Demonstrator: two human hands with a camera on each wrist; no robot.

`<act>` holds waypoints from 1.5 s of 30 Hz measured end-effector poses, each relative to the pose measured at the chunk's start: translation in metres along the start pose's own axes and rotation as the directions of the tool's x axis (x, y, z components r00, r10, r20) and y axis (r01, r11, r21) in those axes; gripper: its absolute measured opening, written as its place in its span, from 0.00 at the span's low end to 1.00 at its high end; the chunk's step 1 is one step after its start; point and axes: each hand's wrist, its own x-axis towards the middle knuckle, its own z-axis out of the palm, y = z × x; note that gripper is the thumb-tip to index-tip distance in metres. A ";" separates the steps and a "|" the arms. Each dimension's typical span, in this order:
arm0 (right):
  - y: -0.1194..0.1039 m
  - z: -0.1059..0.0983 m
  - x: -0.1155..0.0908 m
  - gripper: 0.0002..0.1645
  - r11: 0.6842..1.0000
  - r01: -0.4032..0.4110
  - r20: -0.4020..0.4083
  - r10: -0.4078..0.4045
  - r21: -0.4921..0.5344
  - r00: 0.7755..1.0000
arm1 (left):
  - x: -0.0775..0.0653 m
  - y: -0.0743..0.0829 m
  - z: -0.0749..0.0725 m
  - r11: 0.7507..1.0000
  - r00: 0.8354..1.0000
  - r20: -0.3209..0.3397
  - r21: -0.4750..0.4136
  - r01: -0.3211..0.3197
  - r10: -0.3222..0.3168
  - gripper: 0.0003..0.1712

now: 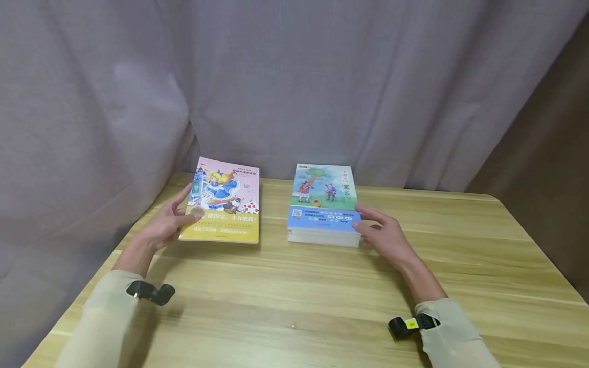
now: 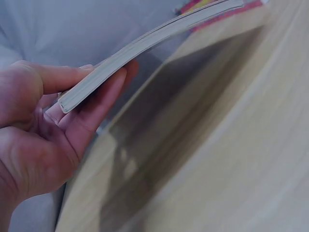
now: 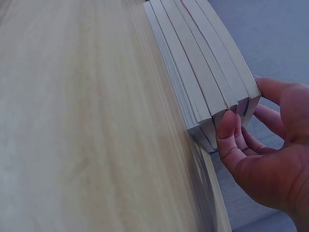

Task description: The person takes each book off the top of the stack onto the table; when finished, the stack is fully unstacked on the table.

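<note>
A mauve-grey curtain (image 1: 285, 76) hangs in folds behind a pale wood-grain tabletop (image 1: 276, 296). The left hand (image 1: 164, 225) pinches the pink-and-yellow book (image 1: 223, 202) by its left edge, thumb on the cover and fingers underneath. From that grip the book reaches away to the right, raised above the wood (the left wrist view shows it bowing slightly, with a shadow below).

Well to the right of that grip, the stack of books (image 1: 324, 204) lies flat on the tabletop; its top cover shows a tree and two figures over a blue band. The right hand (image 1: 387, 237) holds the stack's near right corner, its bent fingers and thumb round the edges; the books spread leftward and away from this hold. Behind each grip, a black wrist device (image 1: 147, 291) is strapped over a pale sleeve (image 1: 106, 312).
</note>
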 end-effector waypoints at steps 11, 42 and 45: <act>0.000 0.000 -0.001 0.38 1.000 0.013 0.005 -0.014 0.010 1.000 | 0.004 -0.018 -0.023 1.000 0.999 0.029 0.027 0.016 -0.016 0.56; 0.002 0.000 -0.001 0.38 1.000 -0.015 0.002 0.015 0.020 1.000 | 0.031 -0.010 -0.048 0.872 0.952 -0.260 0.415 0.259 -0.159 0.46; 0.002 0.001 -0.001 0.38 1.000 -0.020 -0.001 0.020 0.015 1.000 | 0.031 -0.010 -0.049 0.868 0.952 -0.266 0.424 0.259 -0.155 0.46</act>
